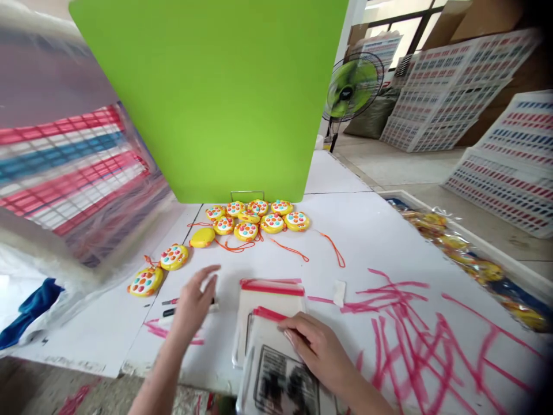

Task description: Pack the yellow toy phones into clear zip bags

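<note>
My left hand [195, 302] hovers over the white table with its fingers apart and nothing between them. Under and beside it lie a black-capped marker [169, 312] and a thin pen, partly hidden. My right hand [317, 346] pinches the upper edge of a clear zip bag [254, 337] with a pink strip and black print. Behind that bag rests another clear bag [270, 287] with a pink top strip. Ahead of the left hand, several yellow popper toys [246, 230] with coloured buttons and orange cords sit in a group. Two more toys [174, 256] lie at the left.
A green board [216, 104] stands upright at the table's back. Pink strips [401, 334] are scattered at the right. A tray [406, 199] of bagged yellow toys is beside the table. A mesh-sided crate [64, 173] stands left; a fan [352, 89] and stacked crates [444, 86] are behind.
</note>
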